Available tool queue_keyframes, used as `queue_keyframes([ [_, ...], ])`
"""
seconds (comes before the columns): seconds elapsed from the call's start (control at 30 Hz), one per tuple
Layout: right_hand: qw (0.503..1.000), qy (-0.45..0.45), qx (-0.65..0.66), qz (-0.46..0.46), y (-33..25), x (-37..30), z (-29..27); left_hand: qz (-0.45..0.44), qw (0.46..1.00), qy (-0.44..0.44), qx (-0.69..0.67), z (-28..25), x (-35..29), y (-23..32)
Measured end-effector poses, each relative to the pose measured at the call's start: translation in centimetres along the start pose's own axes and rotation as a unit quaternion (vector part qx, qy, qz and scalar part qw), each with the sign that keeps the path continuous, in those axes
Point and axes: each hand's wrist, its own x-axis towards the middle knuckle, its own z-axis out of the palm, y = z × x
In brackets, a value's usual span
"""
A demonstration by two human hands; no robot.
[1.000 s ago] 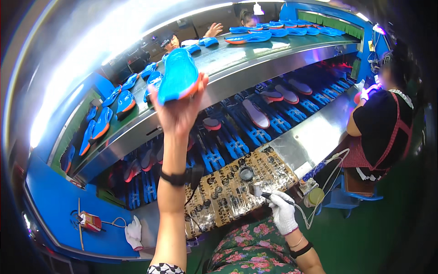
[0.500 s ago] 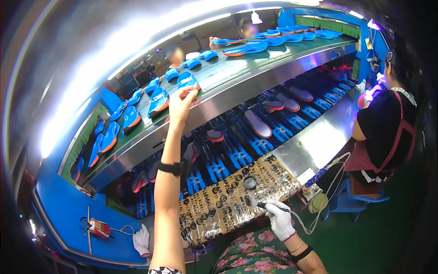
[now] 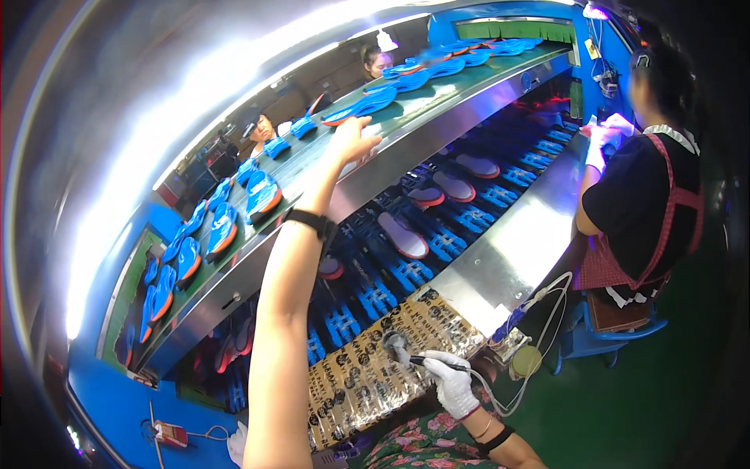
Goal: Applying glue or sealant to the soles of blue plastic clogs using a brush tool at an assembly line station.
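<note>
My bare left hand reaches over the near edge of the upper conveyor belt, thumb apart from the fingers. Just past its fingertips lies a blue shoe sole with an orange edge; whether they touch it I cannot tell. My right hand, in a white glove, grips a dark-handled brush. The pale bristles are down at a small round dish, which stands on a work surface covered in printed brown tape. A pale cord runs out by the glove.
More blue soles line the belt. Below it, shoe parts with pale soles lie on a lower rack. At right a co-worker sits on a blue stool. Two other people are across the belt. A round yellowish container stands beside the cord.
My left hand has let go of one sole and moved right to another. Soles have shifted left along the belt. The brush has come to the dish.
</note>
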Motion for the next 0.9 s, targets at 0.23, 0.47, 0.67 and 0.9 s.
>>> queue_keyframes([
  [0.23,0.998,0.028,-0.046,-0.039,-1.5,2.5,-1.2,-0.084,0.943,-0.272,0.172,2.6,13.4,4.2],
  [0.47,0.992,0.043,-0.108,-0.042,-2.9,3.6,-1.9,-0.251,0.892,-0.326,0.188,4.0,20.4,4.2],
  [0.67,0.988,0.042,-0.146,-0.040,-4.9,3.5,-1.2,-0.302,0.872,-0.367,0.115,4.6,23.3,-0.7],
  [0.9,0.989,0.015,-0.138,-0.057,-5.1,2.5,-1.9,-0.241,0.924,-0.294,-0.021,1.1,16.6,0.2],
])
